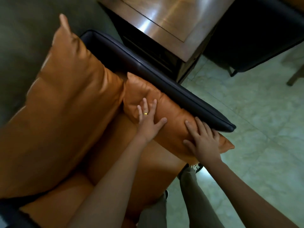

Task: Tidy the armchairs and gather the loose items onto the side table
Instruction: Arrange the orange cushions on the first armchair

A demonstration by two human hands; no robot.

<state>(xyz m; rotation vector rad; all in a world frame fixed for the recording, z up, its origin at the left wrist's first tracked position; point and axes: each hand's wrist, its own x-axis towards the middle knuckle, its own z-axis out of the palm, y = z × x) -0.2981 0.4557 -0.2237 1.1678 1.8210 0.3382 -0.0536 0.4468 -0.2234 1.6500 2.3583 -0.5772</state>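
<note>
Far left, a big orange back cushion [65, 96] is propped upright against the chair back, so it is judged to be set already. The seat [115, 162] is seen below it, partly hidden by the forearms.

The left hand [148, 124] is laid flat on the side cushion [172, 116], with fingers straight and spread and nothing gripped. A ring [145, 113] is worn on one finger. The palm is placed mid-cushion, probably so the cushion can be pushed back against the armrest [164, 83].

The right hand [204, 142] is spread over the cushion's front end, with fingers fairly straight and their tips near the armrest edge. Nothing is pinched. It is likely set there so the sticking-out end can be squared up.

The side cushion is wedged on edge between seat and dark armrest, with its front corner poking out past the armrest tip. The step is judged to be cushion straightening; no gathering of loose items is under way.

The side table [172, 22] is stood just beyond the armrest, its glossy wood top catching glare. No loose items can be made out near the hands. A second chair [246, 38] is placed to the right of the table, over the pale tiled floor [246, 129].

No brand, label or readable writing is found.
</note>
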